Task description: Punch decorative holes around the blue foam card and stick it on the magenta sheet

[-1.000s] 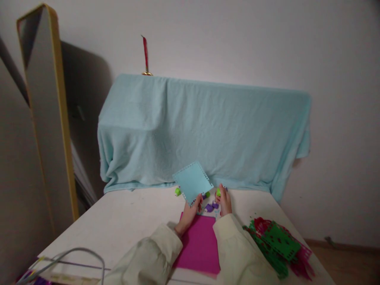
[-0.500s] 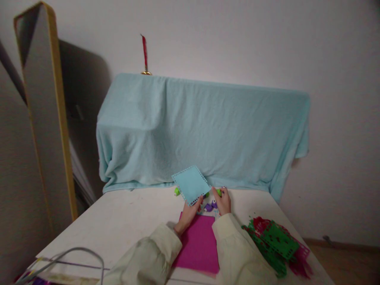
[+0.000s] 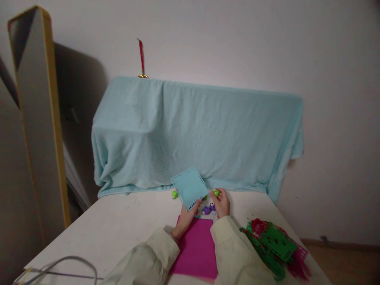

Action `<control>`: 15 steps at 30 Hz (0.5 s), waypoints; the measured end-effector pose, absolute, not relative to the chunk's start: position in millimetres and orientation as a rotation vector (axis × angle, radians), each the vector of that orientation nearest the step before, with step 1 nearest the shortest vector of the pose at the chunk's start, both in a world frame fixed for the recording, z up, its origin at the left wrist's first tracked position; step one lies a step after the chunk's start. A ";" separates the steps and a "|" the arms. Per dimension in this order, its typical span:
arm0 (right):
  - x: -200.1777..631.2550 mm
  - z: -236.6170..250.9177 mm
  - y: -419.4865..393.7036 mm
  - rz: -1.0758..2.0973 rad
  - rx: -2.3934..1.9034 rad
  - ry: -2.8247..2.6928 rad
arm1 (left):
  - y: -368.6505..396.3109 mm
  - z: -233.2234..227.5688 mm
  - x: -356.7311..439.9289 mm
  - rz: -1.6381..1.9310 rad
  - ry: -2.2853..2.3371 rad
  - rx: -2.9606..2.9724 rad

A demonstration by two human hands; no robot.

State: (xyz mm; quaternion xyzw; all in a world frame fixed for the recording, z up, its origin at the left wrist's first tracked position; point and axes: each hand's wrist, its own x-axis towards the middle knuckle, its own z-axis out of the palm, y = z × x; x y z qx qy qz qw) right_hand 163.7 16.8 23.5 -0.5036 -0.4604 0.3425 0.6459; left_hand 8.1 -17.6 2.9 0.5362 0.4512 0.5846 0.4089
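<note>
A light blue square sheet (image 3: 190, 187) with small holes along its edges is held up, tilted with one corner toward me. My left hand (image 3: 187, 217) grips its lower corner, thumb on top. At the sheet's right corner is my right hand (image 3: 222, 202), with thumb and fingers curled around a small bright green piece (image 3: 217, 193). The thumb tip is close to that corner; whether it touches is unclear. Small purple pieces (image 3: 207, 210) with white spots lie between the hands. Another green piece (image 3: 175, 194) sits left of the sheet.
A magenta stack of sheets (image 3: 196, 249) lies under my forearms on the white table (image 3: 118, 221). Green and red perforated cutouts (image 3: 276, 241) are heaped at right. A blue cloth (image 3: 192, 126) covers something behind. A grey cable (image 3: 74, 258) loops at the front left.
The whole view has shifted slightly, with the scene moving left and a little down. Both hands keep nearly the same pose around the blue sheet.
</note>
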 end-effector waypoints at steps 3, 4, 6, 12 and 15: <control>163.8 23.7 17.4 0.687 -1.135 -1.000 | -17.4 4.3 6.4 1.453 1.193 1.395; 164.0 23.1 17.9 0.683 -1.132 -0.991 | -17.3 4.9 5.7 1.434 1.216 1.422; 164.4 21.0 19.4 0.686 -1.136 -0.983 | -17.2 6.4 4.7 1.388 1.255 1.483; 167.5 10.9 26.5 0.618 -1.155 -1.001 | -14.9 4.5 2.8 1.368 1.256 1.617; 170.2 6.4 29.3 0.612 -1.193 -1.098 | -9.4 -4.2 -0.6 1.395 1.235 1.595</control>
